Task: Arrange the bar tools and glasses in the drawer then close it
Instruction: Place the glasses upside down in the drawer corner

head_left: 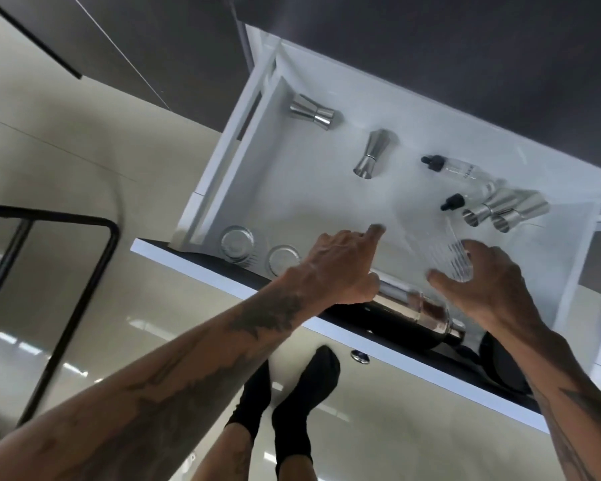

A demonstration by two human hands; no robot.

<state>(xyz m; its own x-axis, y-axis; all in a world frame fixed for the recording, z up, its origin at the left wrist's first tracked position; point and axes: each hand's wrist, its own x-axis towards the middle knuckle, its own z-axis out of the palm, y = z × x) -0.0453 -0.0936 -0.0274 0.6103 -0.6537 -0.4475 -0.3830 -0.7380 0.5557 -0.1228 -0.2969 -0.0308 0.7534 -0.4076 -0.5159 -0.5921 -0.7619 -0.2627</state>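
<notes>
The white drawer (309, 192) stands pulled open below me. My right hand (497, 286) wraps a clear ribbed glass (444, 251) lying low in the drawer, thumb under it and fingers over its rim. My left hand (340, 265) hovers over the drawer's front part with fingers stretched forward and nothing in it. Below both hands a steel cocktail shaker (413, 312) lies along the drawer front. Two round glasses (237, 243) (283, 259) stand upright at the front left. Steel jiggers lie at the back left (313, 112), the middle (373, 154) and as a pair at the right (497, 211).
Two dropper bottles with black caps (448, 166) (453, 202) lie beside the right jiggers. A dark round object (500, 362) sits at the front right corner. A black metal frame (84, 272) stands on the glossy floor at left. My feet in black socks (292, 394) are under the drawer front.
</notes>
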